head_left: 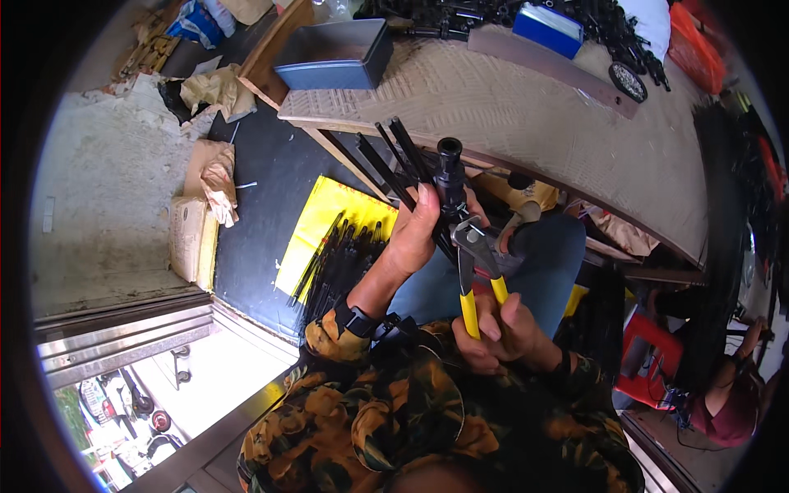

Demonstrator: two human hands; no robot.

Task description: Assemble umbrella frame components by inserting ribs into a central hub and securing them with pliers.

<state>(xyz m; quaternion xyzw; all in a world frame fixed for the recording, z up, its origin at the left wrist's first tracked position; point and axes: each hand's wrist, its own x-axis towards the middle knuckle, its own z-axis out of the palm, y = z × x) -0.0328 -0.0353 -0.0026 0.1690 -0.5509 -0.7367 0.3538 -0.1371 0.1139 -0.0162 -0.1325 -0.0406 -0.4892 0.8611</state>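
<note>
Head view, frame centre: our left hand (415,226) grips a black tube fitting (449,177) while our right hand (497,329) squeezes yellow-handled pliers (477,267) onto it. We judge a crimp under way; next calls for firm, square pressure.

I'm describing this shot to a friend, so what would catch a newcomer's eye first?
At centre, the yellow-handled pliers, gripped by the right hand, bite on a black tubular part that the left hand holds up together with thin black rods. Below left of them, a bright yellow sheet on the dark floor carries a pile of more black rods.
</note>
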